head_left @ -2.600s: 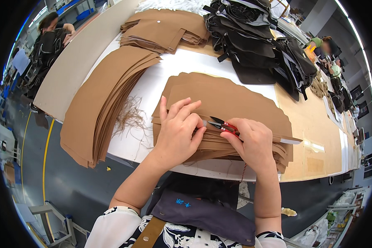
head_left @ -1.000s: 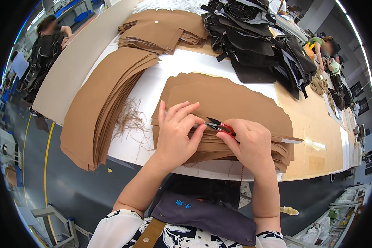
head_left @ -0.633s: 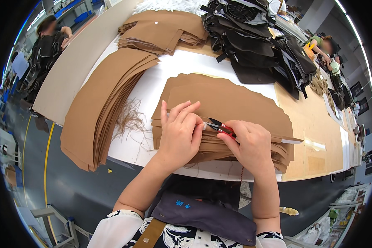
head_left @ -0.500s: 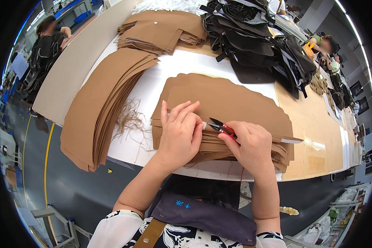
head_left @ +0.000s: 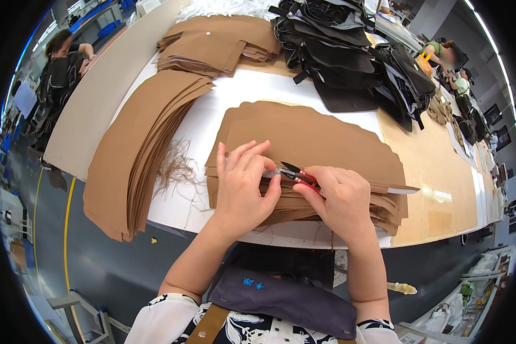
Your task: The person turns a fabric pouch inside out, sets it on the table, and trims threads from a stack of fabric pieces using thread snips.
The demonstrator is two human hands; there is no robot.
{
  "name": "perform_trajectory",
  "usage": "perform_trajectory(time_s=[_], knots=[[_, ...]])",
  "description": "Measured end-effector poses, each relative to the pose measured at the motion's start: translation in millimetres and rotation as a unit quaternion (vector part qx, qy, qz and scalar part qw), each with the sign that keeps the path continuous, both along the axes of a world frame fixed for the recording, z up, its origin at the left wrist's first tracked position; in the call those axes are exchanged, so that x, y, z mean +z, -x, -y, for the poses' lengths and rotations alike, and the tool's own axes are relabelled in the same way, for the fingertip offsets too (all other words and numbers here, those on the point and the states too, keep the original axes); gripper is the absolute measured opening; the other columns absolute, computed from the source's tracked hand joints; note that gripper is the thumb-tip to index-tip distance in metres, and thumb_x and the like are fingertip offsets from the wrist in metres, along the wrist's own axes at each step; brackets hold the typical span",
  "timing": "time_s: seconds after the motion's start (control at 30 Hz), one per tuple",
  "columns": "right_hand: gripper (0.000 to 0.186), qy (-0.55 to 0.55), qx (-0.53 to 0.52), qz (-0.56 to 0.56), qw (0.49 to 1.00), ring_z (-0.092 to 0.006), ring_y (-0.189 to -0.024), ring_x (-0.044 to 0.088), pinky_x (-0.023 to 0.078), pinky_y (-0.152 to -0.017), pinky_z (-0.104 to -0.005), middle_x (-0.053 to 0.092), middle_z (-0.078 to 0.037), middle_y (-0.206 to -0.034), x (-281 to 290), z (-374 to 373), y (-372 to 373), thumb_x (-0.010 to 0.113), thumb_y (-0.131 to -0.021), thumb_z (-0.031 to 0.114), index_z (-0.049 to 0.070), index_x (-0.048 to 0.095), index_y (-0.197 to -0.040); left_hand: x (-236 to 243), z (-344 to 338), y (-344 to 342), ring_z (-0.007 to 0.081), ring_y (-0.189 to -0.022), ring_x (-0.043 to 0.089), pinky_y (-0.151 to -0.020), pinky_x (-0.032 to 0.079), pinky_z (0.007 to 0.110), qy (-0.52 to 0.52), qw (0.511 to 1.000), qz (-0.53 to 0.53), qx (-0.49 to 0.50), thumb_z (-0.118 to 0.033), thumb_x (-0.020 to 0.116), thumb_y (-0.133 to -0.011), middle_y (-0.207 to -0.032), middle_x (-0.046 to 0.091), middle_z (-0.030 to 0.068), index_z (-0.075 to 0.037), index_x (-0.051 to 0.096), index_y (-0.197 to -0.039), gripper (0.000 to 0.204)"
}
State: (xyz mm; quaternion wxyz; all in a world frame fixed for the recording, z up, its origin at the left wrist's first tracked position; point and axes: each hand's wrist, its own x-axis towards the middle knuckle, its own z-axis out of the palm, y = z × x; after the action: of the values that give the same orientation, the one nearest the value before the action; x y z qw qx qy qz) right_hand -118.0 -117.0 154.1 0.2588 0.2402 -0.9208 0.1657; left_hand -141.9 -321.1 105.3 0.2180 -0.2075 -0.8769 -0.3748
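Observation:
My right hand (head_left: 344, 198) grips a pair of thread snips (head_left: 307, 182) with red handles and black blades. The blades stand apart and point left, toward my left fingertips. My left hand (head_left: 241, 183) has its thumb and index finger around the near edge of the top brown fabric panel (head_left: 321, 137), where a bit of white strip (head_left: 268, 173) shows. Its other fingers are raised and spread. More of the white strip shows at the panel's right end. This panel tops a stack of like brown pieces at the table's near edge; the fingertips' contact is partly hidden.
Another brown stack (head_left: 137, 137) curves along the left, with loose threads (head_left: 175, 166) beside it. Behind lie more brown pieces (head_left: 212, 43) and a heap of black bags (head_left: 332, 51). A tan board (head_left: 109, 92) borders the table's left. Other people work farther off at both sides.
Both hands have shifted slightly left with the snips. My left thumb and index finger stand a little wider apart. The snips' blades remain apart.

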Motion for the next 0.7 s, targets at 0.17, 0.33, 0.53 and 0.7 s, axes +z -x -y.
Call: perform_trajectory(time_s=[0.17,0.33,0.53,0.7], knots=[[0.027,-0.006,-0.003,0.007,1.0,-0.0213,-0.073,0.07,0.052,-0.066,-0.0359,0.071,-0.002,-0.08,-1.2,-2.0,-1.3,0.08,-0.089,0.033,0.01,0.071,-0.099,-1.8,-0.4,1.9,0.0357,-0.137,0.055,-0.124,0.018,0.064,0.004,1.0,-0.011,0.005,-0.009,0.07,-0.09,-0.137,0.068,0.0136,-0.007,0.066,-0.093,0.005],[0.026,-0.02,-0.021,0.003,1.0,-0.0212,-0.073,0.069,0.051,-0.067,-0.0358,0.07,-0.002,-0.079,-1.2,-2.0,-3.0,0.08,-0.089,0.032,0.01,0.071,-0.099,-4.5,-1.2,3.2,0.0361,-0.133,0.056,-0.124,0.015,0.067,-0.01,1.0,-0.022,-0.002,-0.009,0.069,-0.09,-0.134,0.069,0.0146,-0.007,0.065,-0.09,0.005],[0.025,-0.024,-0.027,-0.005,0.999,-0.0204,-0.073,0.068,0.05,-0.066,-0.0351,0.069,-0.001,-0.079,-1.9,-1.6,-3.9,0.08,-0.09,0.031,0.009,0.071,-0.099,-2.4,-0.1,2.5,0.0347,-0.134,0.058,-0.124,0.017,0.065,-0.002,1.0,-0.008,-0.006,-0.009,0.068,-0.091,-0.136,0.069,0.013,-0.007,0.064,-0.091,0.004],[0.023,-0.023,-0.027,-0.016,0.999,-0.02,-0.071,0.068,0.05,-0.065,-0.035,0.068,-0.001,-0.078,-3.7,-1.5,-3.5,0.079,-0.09,0.03,0.01,0.071,-0.098,-2.4,-0.8,3.0,0.0339,-0.132,0.059,-0.124,0.017,0.065,-0.008,1.0,-0.007,-0.011,-0.007,0.068,-0.091,-0.132,0.071,0.0125,-0.007,0.064,-0.09,0.004]])
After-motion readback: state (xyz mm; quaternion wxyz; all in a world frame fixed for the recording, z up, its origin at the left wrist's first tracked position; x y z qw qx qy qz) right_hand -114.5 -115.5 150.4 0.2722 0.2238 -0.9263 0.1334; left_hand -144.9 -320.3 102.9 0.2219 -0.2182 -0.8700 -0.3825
